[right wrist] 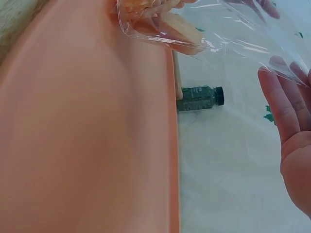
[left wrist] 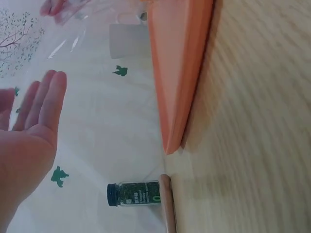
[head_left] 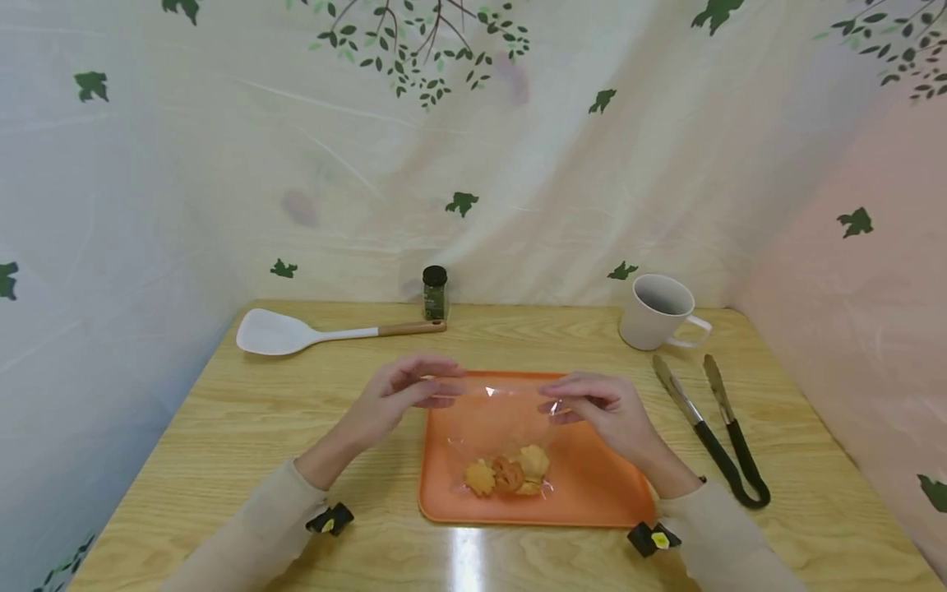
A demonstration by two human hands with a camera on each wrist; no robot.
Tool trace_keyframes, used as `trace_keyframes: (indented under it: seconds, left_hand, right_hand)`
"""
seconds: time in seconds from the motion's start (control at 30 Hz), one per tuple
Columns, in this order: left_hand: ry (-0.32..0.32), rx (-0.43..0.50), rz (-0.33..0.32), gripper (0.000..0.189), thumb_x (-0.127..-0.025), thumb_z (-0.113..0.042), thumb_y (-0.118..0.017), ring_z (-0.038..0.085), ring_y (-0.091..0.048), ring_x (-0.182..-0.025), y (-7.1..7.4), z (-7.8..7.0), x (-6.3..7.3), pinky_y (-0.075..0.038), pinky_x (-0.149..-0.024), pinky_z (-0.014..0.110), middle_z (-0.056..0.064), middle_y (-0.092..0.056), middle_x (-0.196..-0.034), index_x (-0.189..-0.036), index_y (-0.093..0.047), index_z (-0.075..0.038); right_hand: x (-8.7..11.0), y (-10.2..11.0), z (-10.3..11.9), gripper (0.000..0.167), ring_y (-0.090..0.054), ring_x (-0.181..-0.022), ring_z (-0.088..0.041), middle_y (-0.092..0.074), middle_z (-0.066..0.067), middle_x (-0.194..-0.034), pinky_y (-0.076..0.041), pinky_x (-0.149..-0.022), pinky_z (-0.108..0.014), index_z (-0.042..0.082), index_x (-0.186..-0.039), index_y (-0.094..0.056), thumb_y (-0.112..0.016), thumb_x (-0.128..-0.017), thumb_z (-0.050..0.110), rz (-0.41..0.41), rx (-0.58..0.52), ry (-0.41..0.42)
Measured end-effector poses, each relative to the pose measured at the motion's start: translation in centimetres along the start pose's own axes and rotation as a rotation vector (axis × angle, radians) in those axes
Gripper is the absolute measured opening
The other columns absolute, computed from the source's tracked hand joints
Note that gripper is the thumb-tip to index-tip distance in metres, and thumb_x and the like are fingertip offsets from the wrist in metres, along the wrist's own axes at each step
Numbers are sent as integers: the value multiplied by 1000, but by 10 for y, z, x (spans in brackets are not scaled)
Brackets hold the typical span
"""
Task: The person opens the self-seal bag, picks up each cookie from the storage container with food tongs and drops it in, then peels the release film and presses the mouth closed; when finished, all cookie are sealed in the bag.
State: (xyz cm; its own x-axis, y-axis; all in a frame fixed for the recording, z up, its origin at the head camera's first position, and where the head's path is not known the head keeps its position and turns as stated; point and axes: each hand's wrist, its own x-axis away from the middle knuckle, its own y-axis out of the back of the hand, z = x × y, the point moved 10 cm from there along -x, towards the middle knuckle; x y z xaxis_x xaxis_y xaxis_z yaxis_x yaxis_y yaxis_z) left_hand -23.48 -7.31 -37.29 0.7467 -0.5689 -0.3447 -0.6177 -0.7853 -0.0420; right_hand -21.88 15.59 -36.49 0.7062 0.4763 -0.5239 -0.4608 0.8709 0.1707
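Observation:
A clear plastic bag (head_left: 497, 423) hangs between my two hands, overlapping the orange tray (head_left: 592, 501) in the head view. Inside, at its bottom, lie several orange-yellow snack pieces (head_left: 534, 462), one of them flower-shaped (head_left: 479, 477). My left hand (head_left: 403, 389) pinches the bag's upper left corner, its other fingers stretched out. At the opposite upper corner, my right hand (head_left: 595, 404) pinches the film between thumb and finger. Both wrist views cut off the pinching fingertips; the right wrist view shows the snacks (right wrist: 177, 31) through the film.
A white spatula (head_left: 277, 332) with a wooden handle lies at the back left, beside a green herb jar (head_left: 435, 296). At the back right stands a light mug (head_left: 651, 316). Black-handled tongs (head_left: 713, 440) lie spread right of the tray. A leaf-patterned curtain (head_left: 370, 164) surrounds the table.

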Motion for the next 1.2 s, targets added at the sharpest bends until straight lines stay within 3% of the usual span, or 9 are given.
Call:
trace_keyframes:
  seconds: [0.07,0.2,0.33,0.5,0.67,0.8,0.93,1.07,1.2]
  left_hand:
    - [62,45,-22,37,-109,-11,-41,42,-62,-118,2,0,-3,-51,-94,59,36,-52,-137,-139,-50,9]
    - [216,7,-8,46,-110,-28,-45,42,-60,-122,-3,7,-11,-51,-100,52,28,-55,-140,-145,-48,1]
    - [264,-53,65,46,-105,-23,-60,37,-63,-120,-16,15,-17,-50,-100,53,22,-62,-134,-142,-53,3]
    - [222,-67,83,35,-100,-4,-64,32,-69,-111,-22,17,-19,-53,-94,54,27,-67,-123,-131,-59,10]
    - [201,-62,65,31,-100,-3,-63,44,-66,-110,-21,14,-17,-54,-92,51,34,-65,-117,-127,-61,14]
    - [195,-68,51,29,-100,1,-62,38,-69,-107,-20,11,-17,-55,-90,52,35,-65,-115,-126,-62,15]
    - [172,-96,40,26,-99,3,-62,36,-71,-102,-19,9,-17,-56,-85,54,33,-68,-112,-123,-64,15]
    - [147,-112,37,24,-98,3,-63,44,-69,-102,-19,8,-17,-56,-83,56,29,-70,-110,-120,-66,14]
    - [133,-127,40,23,-98,3,-63,36,-72,-100,-19,6,-17,-58,-83,52,25,-72,-110,-119,-67,14]
  right_hand:
    - [0,-1,0,21,-74,-90,-33,-67,-33,-104,-61,-69,-47,-15,-112,-69,-52,-99,-15,4,9,-2]
    - [-1,-2,2,19,-74,-93,-31,-69,-29,-106,-61,-69,-47,-17,-110,-68,-53,-98,-17,16,41,11]
    - [-1,-2,4,24,-73,-95,-29,-70,-26,-106,-61,-70,-46,-14,-108,-71,-53,-95,-22,21,59,40]
    - [-1,-3,5,26,-73,-96,-26,-70,-26,-108,-61,-71,-45,-10,-106,-73,-54,-94,-22,23,84,43]
    - [-1,-2,6,27,-73,-96,-25,-71,-24,-107,-61,-72,-44,-10,-106,-74,-55,-93,-23,21,92,65]
    - [0,-2,11,29,-73,-97,-27,-69,-26,-109,-61,-72,-44,-13,-107,-72,-53,-91,-28,26,75,112]
    - [0,-1,15,30,-73,-98,-27,-71,-19,-114,-61,-73,-43,-13,-108,-71,-52,-91,-28,43,80,130]
    - [0,3,23,36,-70,-105,-23,-70,-16,-118,-60,-83,-33,-9,-113,-71,-53,-89,-28,55,177,165]
    - [-8,7,36,40,-64,-117,-20,-69,-16,-123,-53,-98,-29,-1,-124,-69,-64,-88,-17,32,369,117]
